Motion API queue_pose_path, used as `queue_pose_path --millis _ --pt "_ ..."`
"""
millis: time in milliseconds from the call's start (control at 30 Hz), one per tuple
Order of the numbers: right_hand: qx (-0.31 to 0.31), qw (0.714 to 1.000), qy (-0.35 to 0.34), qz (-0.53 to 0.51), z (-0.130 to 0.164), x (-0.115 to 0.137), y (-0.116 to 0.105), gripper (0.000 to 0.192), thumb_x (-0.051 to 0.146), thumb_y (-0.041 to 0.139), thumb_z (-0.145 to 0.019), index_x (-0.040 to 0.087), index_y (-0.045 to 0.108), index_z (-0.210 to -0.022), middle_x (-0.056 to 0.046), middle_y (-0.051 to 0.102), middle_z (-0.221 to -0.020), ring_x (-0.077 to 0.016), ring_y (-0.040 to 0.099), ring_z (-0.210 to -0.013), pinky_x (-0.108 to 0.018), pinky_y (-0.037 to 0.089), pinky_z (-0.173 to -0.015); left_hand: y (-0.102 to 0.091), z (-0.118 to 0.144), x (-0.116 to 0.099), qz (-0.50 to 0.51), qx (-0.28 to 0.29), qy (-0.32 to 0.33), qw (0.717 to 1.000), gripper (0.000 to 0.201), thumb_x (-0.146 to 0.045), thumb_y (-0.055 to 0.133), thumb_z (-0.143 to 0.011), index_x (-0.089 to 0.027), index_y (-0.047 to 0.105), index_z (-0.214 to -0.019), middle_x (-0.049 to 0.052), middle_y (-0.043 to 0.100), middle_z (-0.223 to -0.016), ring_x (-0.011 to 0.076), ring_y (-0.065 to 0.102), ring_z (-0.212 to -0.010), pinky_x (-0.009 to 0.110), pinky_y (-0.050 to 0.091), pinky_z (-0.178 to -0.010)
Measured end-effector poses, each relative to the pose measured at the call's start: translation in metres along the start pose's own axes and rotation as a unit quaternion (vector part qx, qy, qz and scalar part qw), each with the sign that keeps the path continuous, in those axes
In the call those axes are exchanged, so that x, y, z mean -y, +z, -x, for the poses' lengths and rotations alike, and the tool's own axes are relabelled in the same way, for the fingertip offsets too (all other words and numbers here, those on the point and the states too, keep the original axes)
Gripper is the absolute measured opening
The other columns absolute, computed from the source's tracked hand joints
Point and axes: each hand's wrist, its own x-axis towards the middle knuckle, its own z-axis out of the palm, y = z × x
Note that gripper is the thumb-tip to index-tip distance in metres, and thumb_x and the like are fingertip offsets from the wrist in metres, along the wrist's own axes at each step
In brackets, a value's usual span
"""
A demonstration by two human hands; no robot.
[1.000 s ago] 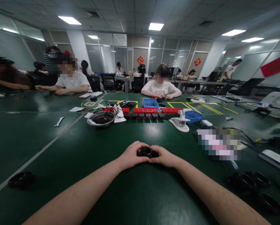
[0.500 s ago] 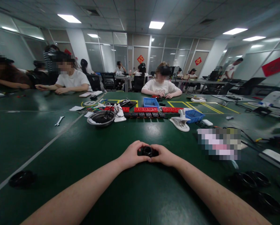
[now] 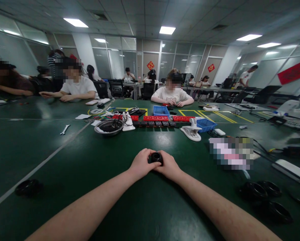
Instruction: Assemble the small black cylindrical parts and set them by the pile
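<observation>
Together, left hand [image 3: 141, 164] and right hand [image 3: 169, 166], each grip closed round small black part [image 3: 157, 157], green table [image 3: 64, 157].

Bright ceiling panels [image 3: 167, 30]; edges warped, perhaps blurred.

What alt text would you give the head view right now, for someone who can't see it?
Two bare hands meet at the middle of a green table, left hand and right hand both closed around a small black cylindrical part. Beyond them lie a metal bowl, a white clamp and blue bins. Other people sit along the far edge.
</observation>
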Motion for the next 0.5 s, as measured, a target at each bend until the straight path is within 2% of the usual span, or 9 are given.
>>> queue_pose_path --millis 100,200,500 --pt "0.073 0.99 -0.067 -0.102 0.0 -0.009 -0.01 0.045 0.033 0.065 -0.06 0.017 0.05 -0.1 -0.004 0.056 -0.092 -0.0182 0.051 -0.082 -0.028 0.037 -0.07 -0.008 -0.001 0.004 0.028 0.062 0.025 0.997 0.034 -0.032 0.065 -0.062 -0.019 0.056 -0.092 0.0 0.05 -0.079 0.0141 0.047 -0.069 0.024 0.039 -0.061" --pt "0.134 0.973 -0.084 -0.17 0.0 -0.014 -0.018 0.042 0.026 0.064 -0.063 0.016 0.052 -0.101 -0.003 0.057 -0.091 -0.017 0.052 -0.079 -0.027 0.039 -0.068 -0.011 -0.002 0.006 0.05 0.1 0.03 0.993 0.037 -0.034 0.065 -0.062 -0.019 0.055 -0.095 0.001 0.05 -0.081 0.0135 0.046 -0.069 0.024 0.038 -0.06" --pt "0.144 0.972 -0.095 -0.158 -0.003 -0.018 -0.018 0.029 0.023 0.063 -0.063 0.014 0.056 -0.09 -0.002 0.056 -0.083 -0.0163 0.05 -0.075 -0.027 0.039 -0.066 -0.011 -0.004 0.01 0.076 0.12 0.027 0.99 0.041 -0.034 0.065 -0.062 -0.02 0.055 -0.098 0.001 0.049 -0.083 0.0136 0.045 -0.07 0.023 0.038 -0.06"
